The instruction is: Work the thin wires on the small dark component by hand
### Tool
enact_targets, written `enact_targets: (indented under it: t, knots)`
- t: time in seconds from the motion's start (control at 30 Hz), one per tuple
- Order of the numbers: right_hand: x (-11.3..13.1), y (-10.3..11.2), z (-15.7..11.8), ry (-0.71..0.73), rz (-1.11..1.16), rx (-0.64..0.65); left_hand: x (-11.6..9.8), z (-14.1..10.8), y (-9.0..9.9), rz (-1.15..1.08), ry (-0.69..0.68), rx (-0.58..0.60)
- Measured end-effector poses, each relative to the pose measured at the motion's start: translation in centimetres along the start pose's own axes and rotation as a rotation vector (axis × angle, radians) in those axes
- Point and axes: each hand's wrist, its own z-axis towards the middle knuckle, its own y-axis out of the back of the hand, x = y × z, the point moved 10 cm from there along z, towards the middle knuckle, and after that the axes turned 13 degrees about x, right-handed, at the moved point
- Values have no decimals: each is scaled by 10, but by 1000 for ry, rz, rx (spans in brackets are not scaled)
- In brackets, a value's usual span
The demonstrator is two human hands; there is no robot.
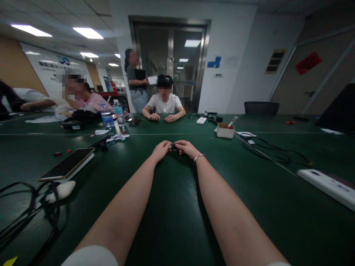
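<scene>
Both my arms reach forward over the dark green table [174, 192]. Between my hands is a small dark object [173, 146], too small to identify. My left hand [162, 150] pinches its left end, where something light or shiny shows at the fingertips. My right hand [188, 148], with a silver bracelet [199, 159] at the wrist, has its fingers closed on the right end. The two hands nearly touch, just above the tabletop.
At the left lie a phone [68, 164], a white mouse [62, 190] and black cables [27, 210]. Bottles [119, 112] stand further back. A small box [225, 130], cables and a power strip [327, 186] are at the right. Several people are across the table.
</scene>
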Motion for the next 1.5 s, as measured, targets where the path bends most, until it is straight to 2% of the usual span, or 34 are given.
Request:
enact_targets:
  t: [0.33, 0.5, 1.0, 1.33, 1.5]
  knots:
    - [1, 0, -1, 0, -3, 1, 2, 2, -1, 43, -14, 30]
    - [1, 0, -1, 1, -10, -8, 4, 2, 1, 13, -3, -10]
    - [3, 0, -2, 9, -12, 0, 3, 3, 1, -14, -47, -14]
    - [1, 0, -1, -1, -7, -1, 5, 5, -3, 1, -38, 30]
    - [2, 0, -1, 4, -20, -7, 3, 3, 1, 13, -45, -5]
